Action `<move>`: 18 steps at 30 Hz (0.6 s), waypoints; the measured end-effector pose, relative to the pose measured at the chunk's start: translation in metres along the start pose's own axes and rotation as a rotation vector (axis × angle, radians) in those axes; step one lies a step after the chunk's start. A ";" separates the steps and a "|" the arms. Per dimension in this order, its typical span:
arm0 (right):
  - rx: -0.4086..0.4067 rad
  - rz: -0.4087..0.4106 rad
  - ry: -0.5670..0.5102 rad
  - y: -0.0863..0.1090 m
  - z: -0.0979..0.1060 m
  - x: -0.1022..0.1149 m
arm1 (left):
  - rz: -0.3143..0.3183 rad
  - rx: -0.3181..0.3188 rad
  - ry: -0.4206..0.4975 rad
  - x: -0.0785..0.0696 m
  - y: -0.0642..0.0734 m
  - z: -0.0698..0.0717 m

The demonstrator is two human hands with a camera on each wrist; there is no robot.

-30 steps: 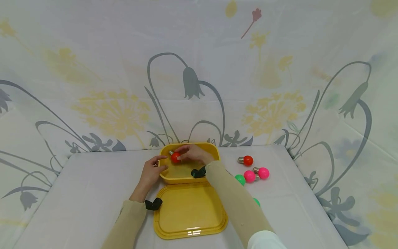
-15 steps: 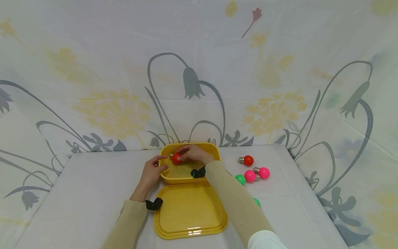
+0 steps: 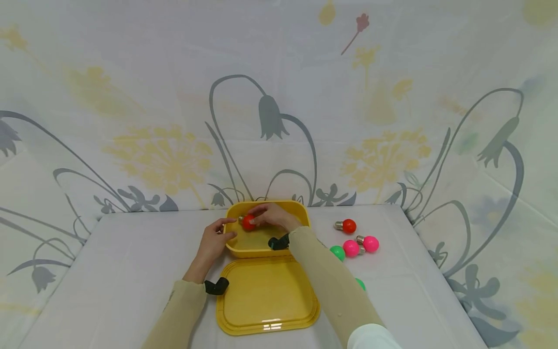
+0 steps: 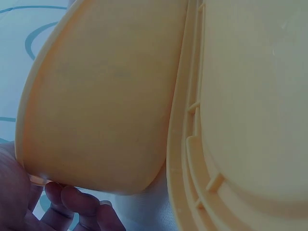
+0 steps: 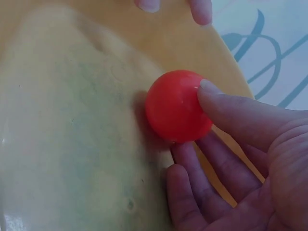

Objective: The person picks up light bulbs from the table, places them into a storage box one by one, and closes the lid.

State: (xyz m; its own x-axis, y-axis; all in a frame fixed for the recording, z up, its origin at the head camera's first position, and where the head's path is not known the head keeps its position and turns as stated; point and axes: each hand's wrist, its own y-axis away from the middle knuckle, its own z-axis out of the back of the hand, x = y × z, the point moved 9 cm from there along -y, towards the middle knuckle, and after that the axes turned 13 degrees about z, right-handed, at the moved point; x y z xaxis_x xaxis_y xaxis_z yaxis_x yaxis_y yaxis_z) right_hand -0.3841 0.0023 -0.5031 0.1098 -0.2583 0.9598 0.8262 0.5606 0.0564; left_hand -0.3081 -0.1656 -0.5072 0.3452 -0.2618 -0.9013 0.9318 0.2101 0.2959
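Red bulb (image 3: 249, 222), pinched by the right hand (image 3: 272, 214), sits toward ten o'clock inside the yellow box (image 3: 250, 254); whether its base touches bottom is hard to tell. A gentle release seems best, clear of the left hand (image 3: 213, 242) gripping the nine-o'clock rim; open room lies toward six.

Red bulb (image 3: 248, 223) inside yellow box (image 3: 253, 241)
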 end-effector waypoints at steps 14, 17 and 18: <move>0.009 0.026 0.008 0.002 0.011 0.005 | -0.001 -0.002 0.014 0.000 0.000 0.000; 0.013 0.027 0.000 0.003 0.012 0.005 | -0.003 -0.008 0.010 0.000 0.000 0.001; 0.015 0.029 0.000 0.004 0.013 0.006 | -0.003 -0.010 0.010 0.000 0.000 0.001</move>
State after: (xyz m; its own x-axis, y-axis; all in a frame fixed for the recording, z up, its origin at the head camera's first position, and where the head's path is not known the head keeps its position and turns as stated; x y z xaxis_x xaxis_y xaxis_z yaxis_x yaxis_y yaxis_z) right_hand -0.3875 0.0131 -0.4940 0.1331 -0.2417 0.9612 0.8143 0.5795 0.0330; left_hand -0.3077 -0.1663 -0.5074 0.3413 -0.2534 -0.9051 0.9316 0.2192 0.2899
